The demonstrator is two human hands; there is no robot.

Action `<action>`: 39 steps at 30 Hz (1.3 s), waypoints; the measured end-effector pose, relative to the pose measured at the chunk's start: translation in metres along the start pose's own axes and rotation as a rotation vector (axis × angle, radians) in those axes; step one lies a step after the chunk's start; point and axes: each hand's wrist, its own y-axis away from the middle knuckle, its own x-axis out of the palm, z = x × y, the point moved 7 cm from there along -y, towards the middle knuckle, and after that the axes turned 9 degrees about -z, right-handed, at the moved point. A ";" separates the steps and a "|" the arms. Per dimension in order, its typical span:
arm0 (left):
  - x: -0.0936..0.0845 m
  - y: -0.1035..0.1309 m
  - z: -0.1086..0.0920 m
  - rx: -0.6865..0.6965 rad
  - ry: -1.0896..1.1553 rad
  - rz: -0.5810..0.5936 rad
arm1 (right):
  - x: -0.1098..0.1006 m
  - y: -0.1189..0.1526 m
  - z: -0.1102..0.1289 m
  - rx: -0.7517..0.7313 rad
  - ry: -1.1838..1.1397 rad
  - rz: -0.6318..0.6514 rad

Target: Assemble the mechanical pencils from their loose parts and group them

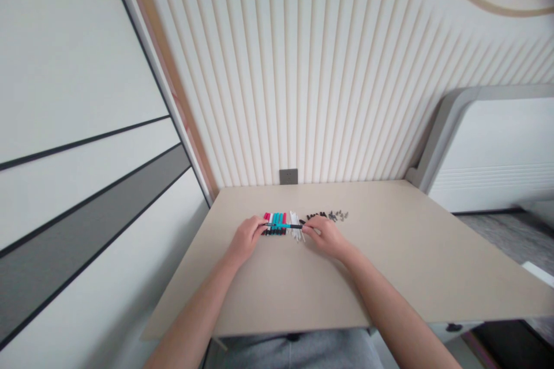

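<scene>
Between my two hands a slim teal and black pen (283, 225) is stretched level above the table. My left hand (251, 233) pinches its left end, and my right hand (319, 233) pinches the black right end. Just behind and below it lies a row of red, white and teal pen parts with black ends (277, 218). Thin white sticks (296, 234) lie beside the row, partly under the pen. Small black pieces (317, 215) sit behind my right hand, with small grey pieces (341, 215) farther right.
The beige table (285, 288) meets a ribbed wall with a dark socket (288, 176). A white and grey cabinet (86, 196) stands at the left. A white and grey headboard (489, 144) is at the right.
</scene>
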 end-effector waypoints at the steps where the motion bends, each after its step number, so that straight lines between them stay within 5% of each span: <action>1: 0.000 0.000 -0.002 0.017 -0.009 0.005 | 0.001 0.001 0.000 0.005 -0.005 0.032; 5: -0.001 -0.001 -0.007 0.069 -0.035 0.007 | 0.006 0.004 -0.004 0.064 -0.030 0.123; 17: 0.004 0.002 -0.002 0.057 0.001 -0.009 | -0.002 -0.001 0.006 -0.063 -0.032 -0.048; 23: 0.006 0.003 -0.003 0.076 0.000 0.010 | 0.003 0.000 0.009 -0.113 0.024 -0.029; 39: -0.001 0.000 -0.001 0.046 -0.060 -0.042 | -0.004 -0.001 0.000 -0.065 0.064 -0.108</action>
